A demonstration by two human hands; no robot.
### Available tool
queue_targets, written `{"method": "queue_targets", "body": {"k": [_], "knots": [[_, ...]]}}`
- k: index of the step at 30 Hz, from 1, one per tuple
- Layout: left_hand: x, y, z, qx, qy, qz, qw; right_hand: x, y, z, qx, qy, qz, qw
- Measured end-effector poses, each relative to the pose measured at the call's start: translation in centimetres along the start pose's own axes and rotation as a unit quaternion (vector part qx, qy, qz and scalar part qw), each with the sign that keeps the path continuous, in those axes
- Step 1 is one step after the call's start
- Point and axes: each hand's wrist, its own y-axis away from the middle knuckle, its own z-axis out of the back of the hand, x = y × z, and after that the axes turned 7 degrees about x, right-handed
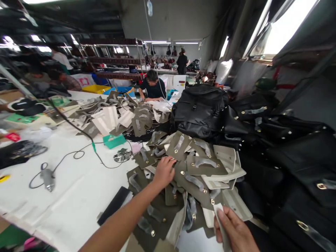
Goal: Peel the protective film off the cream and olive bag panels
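A pile of olive bag panels [208, 170], with plastic-wrapped handles and gold-coloured rings, lies in front of me. My left hand [165, 171] reaches onto the pile, fingers curled at the far left edge of one olive bag panel [181, 180]. Its fingertips are partly hidden. At the near right, my right hand [233, 227] pinches a pale, thick edge [219, 220] between thumb and fingers; it appears to belong to that same panel. A wrapped handle [194, 181] lies across the panel between my hands.
Black bags [199, 110] are heaped along the right. Farther back lie more panels [105, 119]. On the white table [78, 206] are a corded grey metal tool [47, 179], its cable, and a green piece [114, 140]. A person [152, 85] sits across the table.
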Motion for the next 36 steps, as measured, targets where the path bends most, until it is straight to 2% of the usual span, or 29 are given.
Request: {"method": "queue_targets", "body": {"k": [3, 6, 11, 16, 22, 25, 28, 30, 33, 36], "knots": [[4.8, -4.6, -1.0, 0.011, -0.037, -0.019, 0.999, -0.6, -1.1, -0.1, -0.001, 0.016, -0.005, 1.000], [6.9, -6.6, -2.8, 0.021, -0.060, -0.033, 0.997, -1.1, -1.9, -0.9, -0.030, 0.020, -0.025, 0.999], [6.9, -7.2, -4.2, 0.015, -0.075, -0.043, 0.996, -1.3, -2.6, -2.2, -0.022, 0.005, -0.037, 0.999], [5.1, -7.5, -2.6, -0.015, -0.060, -0.058, 0.996, -0.9, -2.0, -2.1, -0.005, 0.008, -0.017, 1.000], [0.2, -5.8, 1.6, -0.065, 0.011, -0.086, 0.994, 0.2, 1.2, -1.3, -0.004, -0.006, 0.044, 0.999], [-3.6, -3.2, 4.4, -0.094, 0.065, -0.086, 0.990, 1.5, 3.3, -0.8, -0.001, -0.001, 0.092, 0.996], [-8.2, 0.9, 6.8, -0.099, 0.121, -0.068, 0.985, 3.3, 5.2, -0.6, 0.012, 0.024, 0.130, 0.991], [-11.3, 3.9, 7.9, -0.082, 0.205, -0.020, 0.975, 4.5, 6.2, -0.8, 0.026, 0.034, 0.159, 0.986], [-15.5, 7.9, 9.0, -0.018, 0.348, 0.059, 0.935, 5.9, 7.2, -1.7, 0.066, 0.052, 0.199, 0.976], [-18.4, 10.9, 9.3, 0.034, 0.407, 0.081, 0.909, 6.7, 8.1, -2.4, 0.093, 0.092, 0.227, 0.965]]}}
